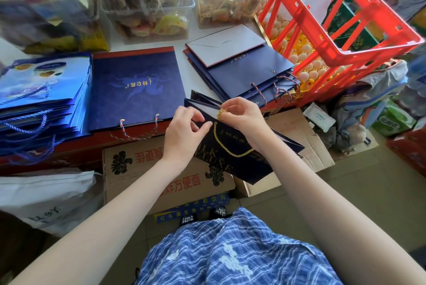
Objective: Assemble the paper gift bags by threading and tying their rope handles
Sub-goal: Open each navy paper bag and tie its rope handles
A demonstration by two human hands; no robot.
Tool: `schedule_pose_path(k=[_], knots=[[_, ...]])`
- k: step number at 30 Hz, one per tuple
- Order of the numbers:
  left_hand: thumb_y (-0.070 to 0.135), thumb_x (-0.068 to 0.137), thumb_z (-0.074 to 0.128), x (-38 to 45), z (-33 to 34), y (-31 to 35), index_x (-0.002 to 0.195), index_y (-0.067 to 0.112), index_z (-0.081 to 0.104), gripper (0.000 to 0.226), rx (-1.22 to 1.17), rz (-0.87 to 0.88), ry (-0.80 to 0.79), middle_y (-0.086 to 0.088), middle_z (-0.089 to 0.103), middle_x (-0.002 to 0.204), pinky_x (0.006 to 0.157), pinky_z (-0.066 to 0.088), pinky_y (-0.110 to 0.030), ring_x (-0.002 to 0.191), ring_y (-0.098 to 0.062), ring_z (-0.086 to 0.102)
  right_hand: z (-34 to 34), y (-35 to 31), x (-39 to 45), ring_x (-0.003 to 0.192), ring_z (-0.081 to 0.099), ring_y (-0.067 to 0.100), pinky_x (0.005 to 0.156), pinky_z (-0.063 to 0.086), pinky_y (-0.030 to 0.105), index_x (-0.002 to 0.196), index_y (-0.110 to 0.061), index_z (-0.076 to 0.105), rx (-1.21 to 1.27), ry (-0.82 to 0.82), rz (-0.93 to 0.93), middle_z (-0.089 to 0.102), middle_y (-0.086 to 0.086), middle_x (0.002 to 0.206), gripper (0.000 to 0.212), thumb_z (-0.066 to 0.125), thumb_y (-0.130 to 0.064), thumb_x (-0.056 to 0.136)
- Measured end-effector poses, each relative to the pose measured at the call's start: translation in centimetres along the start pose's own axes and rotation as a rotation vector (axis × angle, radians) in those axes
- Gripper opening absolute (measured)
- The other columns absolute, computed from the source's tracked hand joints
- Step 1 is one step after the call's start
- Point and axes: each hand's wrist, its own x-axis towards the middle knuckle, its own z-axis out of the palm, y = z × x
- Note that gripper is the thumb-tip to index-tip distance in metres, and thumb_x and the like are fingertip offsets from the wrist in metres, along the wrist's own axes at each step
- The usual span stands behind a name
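Head view: a person holds a dark navy gift bag (232, 146) in mid-air at the near edge of a table (184, 70), between both hands. The right hand (242, 114) pinches the end of a gold rope handle (227, 146) at the bag's top edge; the left hand (186, 130) grips the rim beside it. Finished bags (136, 91) lie flat to the left and far right. If the pinch slackens, the rope end could slip out of its hole before it is knotted.
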Motion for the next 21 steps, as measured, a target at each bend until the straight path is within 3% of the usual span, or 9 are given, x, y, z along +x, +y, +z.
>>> schedule_pose_path(k=[2,4,9,12,14,16,18,21], knots=[[0.041,0.081,0.068,-0.1,0.4,-0.5,0.088,0.020,0.065,0.022,0.118,-0.087,-0.130,0.005,0.053,0.085,0.058,0.036,-0.020,0.072,-0.010,0.054,0.0,-0.2,-0.1,0.088,0.065,0.015,0.088,0.053,0.030,0.094,-0.012,0.061,0.071,-0.045,-0.005,0.069,0.006,0.094,0.017,0.067,-0.002,0.082],[0.043,0.082,0.066,0.3,1.2,-0.3,0.089,0.018,0.070,0.026,0.120,-0.151,-0.143,0.003,0.054,0.084,0.060,0.033,-0.024,0.078,-0.013,0.052,0.1,-0.3,-0.3,0.089,0.066,0.013,0.086,0.053,0.026,0.097,-0.010,0.060,0.097,-0.094,-0.033,0.069,0.005,0.094,0.020,0.065,0.003,0.083],[0.024,0.083,0.068,1.7,2.1,0.4,0.074,0.013,0.065,0.014,-0.044,-0.204,-0.179,0.003,0.044,0.087,0.069,0.031,-0.019,0.089,-0.016,0.050,-0.5,0.0,0.0,0.093,0.063,0.014,0.088,0.050,0.027,0.102,-0.013,0.059,-0.139,-0.058,-0.147,0.067,-0.003,0.097,0.026,0.060,0.003,0.082],[0.017,0.083,0.066,1.7,1.2,-0.1,0.061,0.017,0.053,0.026,-0.145,-0.186,-0.302,0.001,0.051,0.117,0.075,0.032,-0.007,0.109,-0.013,0.049,-1.4,1.0,-0.2,0.104,0.054,0.014,0.092,0.045,0.030,0.116,-0.014,0.057,-0.429,-0.050,-0.254,0.062,-0.003,0.111,0.037,0.062,-0.003,0.081],[0.011,0.083,0.067,1.7,0.5,-0.5,0.059,0.016,0.053,0.028,-0.189,-0.180,-0.405,0.001,0.048,0.131,0.072,0.029,0.006,0.116,-0.008,0.046,-1.5,1.7,-0.3,0.111,0.048,0.015,0.094,0.044,0.030,0.122,-0.013,0.054,-0.491,-0.061,-0.288,0.057,0.000,0.120,0.043,0.064,-0.006,0.080],[0.007,0.082,0.066,1.6,-0.2,-1.0,0.058,0.015,0.053,0.029,-0.195,-0.170,-0.509,0.002,0.044,0.139,0.074,0.025,0.010,0.120,-0.005,0.041,-1.3,2.2,-0.2,0.115,0.046,0.019,0.097,0.041,0.032,0.124,-0.013,0.052,-0.505,-0.074,-0.291,0.053,0.003,0.125,0.046,0.066,-0.007,0.080],[0.006,0.082,0.066,1.5,-0.7,-1.3,0.058,0.016,0.053,0.029,-0.247,-0.182,-0.579,0.004,0.041,0.144,0.086,0.025,0.004,0.127,-0.004,0.037,-1.2,2.8,-0.1,0.117,0.044,0.021,0.099,0.036,0.029,0.125,-0.012,0.051,-0.575,-0.098,-0.294,0.051,0.005,0.127,0.047,0.066,-0.009,0.080],[0.005,0.082,0.065,1.4,-1.3,-1.7,0.052,0.023,0.054,0.037,-0.368,-0.245,-0.605,0.004,0.042,0.144,0.109,0.021,-0.026,0.130,-0.005,0.034,-1.2,3.2,0.0,0.120,0.042,0.022,0.096,0.031,0.024,0.125,-0.011,0.051,-0.690,-0.140,-0.324,0.051,0.004,0.128,0.045,0.066,-0.011,0.082]])
